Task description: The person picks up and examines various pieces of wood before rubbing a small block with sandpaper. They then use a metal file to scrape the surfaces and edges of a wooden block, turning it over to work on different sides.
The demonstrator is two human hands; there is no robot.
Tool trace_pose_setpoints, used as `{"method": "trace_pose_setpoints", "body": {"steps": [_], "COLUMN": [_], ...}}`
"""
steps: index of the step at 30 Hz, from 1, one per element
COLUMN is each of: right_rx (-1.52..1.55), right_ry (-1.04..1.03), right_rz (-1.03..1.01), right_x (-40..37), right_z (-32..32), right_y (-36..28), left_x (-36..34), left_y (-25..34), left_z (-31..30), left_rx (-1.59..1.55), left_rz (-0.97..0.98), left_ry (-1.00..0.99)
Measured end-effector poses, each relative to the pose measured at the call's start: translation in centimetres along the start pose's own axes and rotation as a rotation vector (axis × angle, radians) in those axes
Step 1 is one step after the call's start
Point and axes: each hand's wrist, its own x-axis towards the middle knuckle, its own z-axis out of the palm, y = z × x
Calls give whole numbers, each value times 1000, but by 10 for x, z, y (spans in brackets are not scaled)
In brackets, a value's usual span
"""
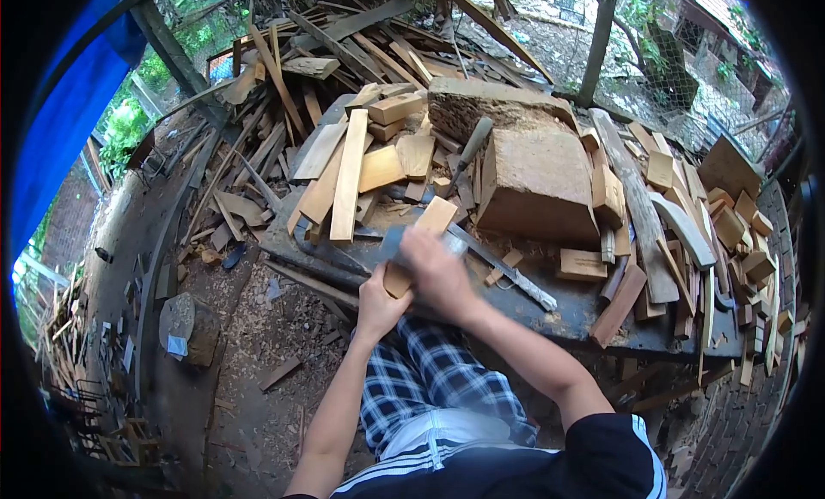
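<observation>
My left hand (381, 305) is wrapped round the near end of a wooden block (436, 216), held above the front edge of the workbench (559, 310). The block points away from me. Over its upper face lies my right hand (440, 276), smeared by motion, with its fingers curled down. A flat grey-blue piece (393, 243), perhaps sandpaper, shows at the right hand's fingers; the blur hides its exact kind. Just right of the hands rests a long narrow tool with a whitish wrapped handle (534, 295).
A large wood chunk (537, 185) stands on the bench. Left of it are cut blocks and a long pale board (349, 177). A wooden-handled tool (474, 143) leans among scraps. Offcuts crowd the right side (679, 233); loose planks (344, 44) pile up behind.
</observation>
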Motion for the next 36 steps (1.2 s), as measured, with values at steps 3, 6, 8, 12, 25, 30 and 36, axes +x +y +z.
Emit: {"method": "trace_pose_setpoints", "body": {"steps": [3, 6, 8, 12, 25, 30, 36], "right_rx": [-23, -23, -162, 7, -25, 29, 21], "right_ry": [-37, 37, 190, -26, 47, -47, 140], "right_rz": [-230, 30, 90, -182, -185, 433, 108], "right_x": [-8, 32, 32, -13, 2, 51, 22], "right_z": [-4, -10, 5, 2, -3, -30, -24], "right_y": [-8, 45, 62, -6, 15, 63, 66], "left_x": [-5, -7, -6, -2, -12, -14, -35], "left_y": [-8, 18, 29, 2, -2, 9, 11], "left_z": [-1, -5, -9, -3, 3, -5, 7], "left_rx": [-8, -203, -178, -131, -180, -783, -1225], "left_rz": [31, -43, -63, 34, -45, -338, -580], "left_ry": [-22, -51, -57, -35, -62, -210, -320]}}
